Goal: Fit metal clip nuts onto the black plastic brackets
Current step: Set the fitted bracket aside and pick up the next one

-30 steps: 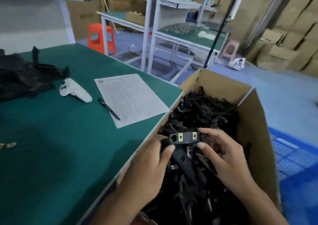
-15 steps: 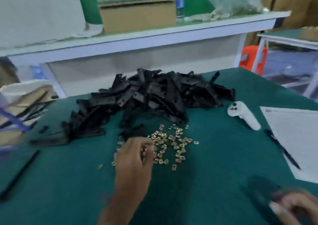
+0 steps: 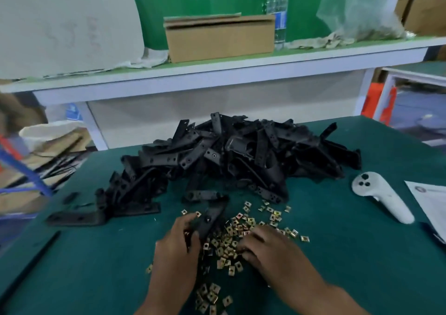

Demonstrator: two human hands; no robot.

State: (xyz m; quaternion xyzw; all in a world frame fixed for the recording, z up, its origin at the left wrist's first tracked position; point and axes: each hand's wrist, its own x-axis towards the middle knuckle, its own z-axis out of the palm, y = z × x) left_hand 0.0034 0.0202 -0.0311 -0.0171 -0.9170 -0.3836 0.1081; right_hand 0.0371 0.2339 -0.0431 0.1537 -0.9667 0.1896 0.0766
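On the green worktop [image 3: 337,266], near its front edge, a black plastic bracket [image 3: 212,218] is gripped by the left hand [image 3: 178,249], the fingers curled round its lower end while its upper end points away toward the far side. Just beside it, the right hand [image 3: 268,247] is laid over a scatter of brass-coloured clip nuts [image 3: 229,244] with its fingers curled down among them — whether a nut is actually pinched cannot be told, since the fingertips are hidden. More nuts are strewn toward the near edge, between the two forearms.

Behind the hands, the middle of the worktop is taken up by a large heap of black brackets [image 3: 241,155], with a few loose ones lying off to its left; one long bracket [image 3: 79,218] is stretched flat well to the left of the nuts. To the right of the heap a white handheld controller [image 3: 381,199] is laid on its side, and a printed sheet of paper [image 3: 432,206] is seen at the right edge, partly cut off.

Beyond the worktop a white shelf [image 3: 217,73] is carried across the view, and on it a cardboard box [image 3: 219,37], a clear water bottle [image 3: 277,8] and a crumpled plastic bag [image 3: 354,13] are set.
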